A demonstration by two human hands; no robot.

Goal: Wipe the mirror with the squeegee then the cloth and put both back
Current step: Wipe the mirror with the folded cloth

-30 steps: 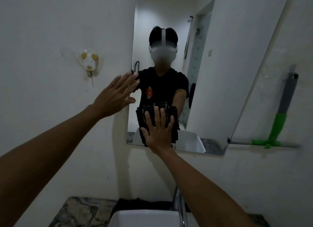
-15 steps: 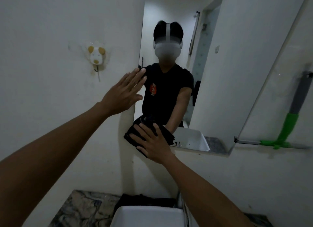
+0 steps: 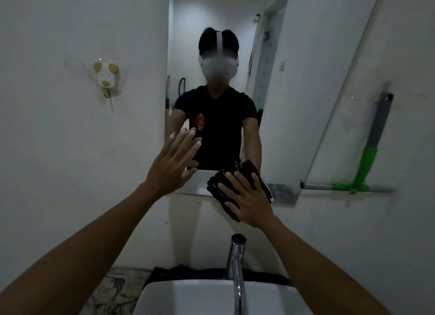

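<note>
- White bathroom walls frame a tall mirror [image 3: 294, 91] mounted above a white sink [image 3: 211, 298] with a chrome tap [image 3: 236, 267] rising from its back edge.
- Marbled surface [image 3: 113, 288] shows to the left of the sink, with something dark lying behind the basin.
- Right hand [image 3: 247, 199] lies flat, fingers spread, pressing a black cloth [image 3: 226, 185] against the lower edge of the mirror; the cloth hangs partly over the wall below the glass.
- This hand's grip is a flat-palm press on the cloth, not a pinch.
- Left hand [image 3: 171, 161] is held up with open palm and straight, loosely parted fingers at the mirror's lower left corner, gripping nothing; whether it touches the glass I cannot tell.
- Squeegee [image 3: 367, 159] with a green neck and grey handle stands upright on a narrow glass shelf [image 3: 381, 190] to the right of the mirror, well apart from both hands.
- Small mouse-shaped hook [image 3: 106, 78] is stuck to the wall left of the mirror.
- Reflection shows the person in a dark shirt.
</note>
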